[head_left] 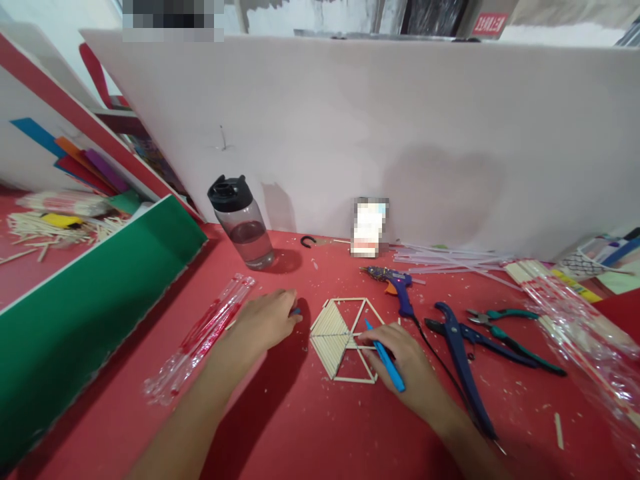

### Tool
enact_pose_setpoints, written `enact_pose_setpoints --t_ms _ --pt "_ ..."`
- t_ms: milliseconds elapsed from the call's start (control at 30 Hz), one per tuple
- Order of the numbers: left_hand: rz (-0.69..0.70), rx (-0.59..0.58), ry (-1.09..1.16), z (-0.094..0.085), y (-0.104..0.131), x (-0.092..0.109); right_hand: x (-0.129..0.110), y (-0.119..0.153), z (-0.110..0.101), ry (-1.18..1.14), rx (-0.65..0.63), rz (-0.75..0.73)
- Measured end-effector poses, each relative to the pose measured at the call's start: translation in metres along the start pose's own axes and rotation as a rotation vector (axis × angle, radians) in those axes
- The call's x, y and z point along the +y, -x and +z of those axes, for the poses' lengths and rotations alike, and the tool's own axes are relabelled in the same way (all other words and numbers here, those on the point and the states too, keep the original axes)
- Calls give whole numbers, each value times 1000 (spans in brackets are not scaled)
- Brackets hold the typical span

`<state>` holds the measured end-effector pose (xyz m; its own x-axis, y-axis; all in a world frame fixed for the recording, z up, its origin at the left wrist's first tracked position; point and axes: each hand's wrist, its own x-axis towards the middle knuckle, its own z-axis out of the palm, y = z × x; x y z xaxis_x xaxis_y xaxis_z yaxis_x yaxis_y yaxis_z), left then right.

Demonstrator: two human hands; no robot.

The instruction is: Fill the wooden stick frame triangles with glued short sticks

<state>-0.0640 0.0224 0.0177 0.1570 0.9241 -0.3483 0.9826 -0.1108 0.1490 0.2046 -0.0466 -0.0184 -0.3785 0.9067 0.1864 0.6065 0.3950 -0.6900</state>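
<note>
A hexagonal frame of pale wooden sticks point(331, 347) lies flat on the red table; its left part is filled with sticks side by side, and the right part has open sections between spokes. My right hand point(404, 357) rests at the frame's right side, closed around a blue pen point(389, 365) whose tip points up and left. Left of the frame, apart from it, my left hand point(267, 321) is closed, with a small blue object point(296, 311) showing at its fingertips. Most of that object is hidden by the fingers.
Behind stand a water bottle point(245, 230) and a lit phone point(369, 227). To the right lie a glue gun point(397, 283), a blue cutter point(457, 347), green-handled pliers point(515, 327) and bagged sticks point(575, 313). Clear packets point(205, 333) and a green divider point(110, 300) are left.
</note>
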Motion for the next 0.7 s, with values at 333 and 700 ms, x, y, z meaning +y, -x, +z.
enact_pose_setpoints --t_ms 333,700 --pt "147 61 80 -4 3 10 -3 1 -5 -181 115 131" --pt "605 30 485 3 11 42 -16 -2 -16 -610 176 298"
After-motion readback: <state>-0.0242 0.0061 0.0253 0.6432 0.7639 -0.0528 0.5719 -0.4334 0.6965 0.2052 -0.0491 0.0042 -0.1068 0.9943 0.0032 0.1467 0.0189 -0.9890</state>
